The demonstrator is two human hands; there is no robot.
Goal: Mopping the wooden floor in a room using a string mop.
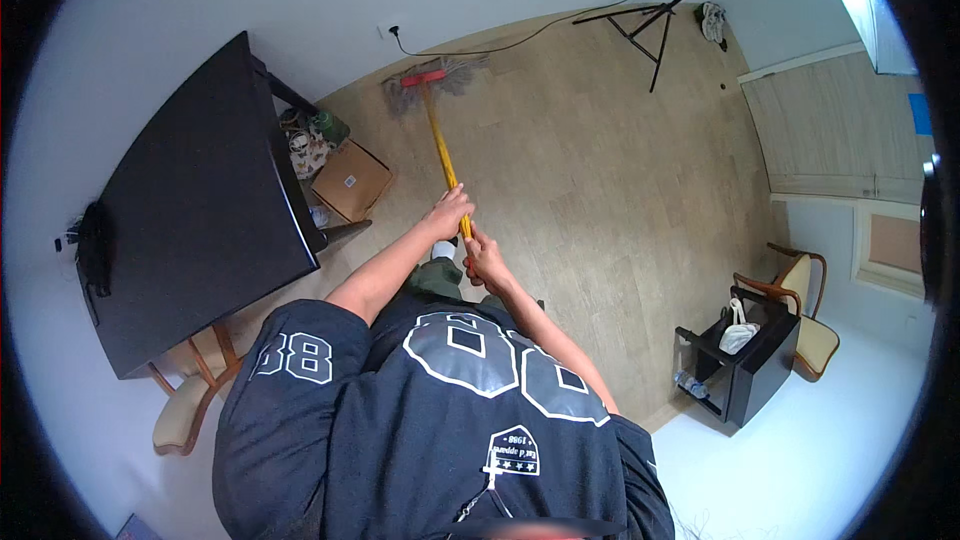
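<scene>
Both my hands are closed around the yellow handle of a string mop. My left hand grips it farther up, towards the mop head. Nearer my body, my right hand wraps the handle close to its end. The handle slopes away from me to a red clamp. Grey mop strands spread out flat on the floor at the foot of the far wall, some of them by a black cable.
Left stands a black table, with a cardboard box beside its legs. A black cable runs from a wall socket to a tripod. Right are a black cabinet and a wooden chair. Another chair is at left.
</scene>
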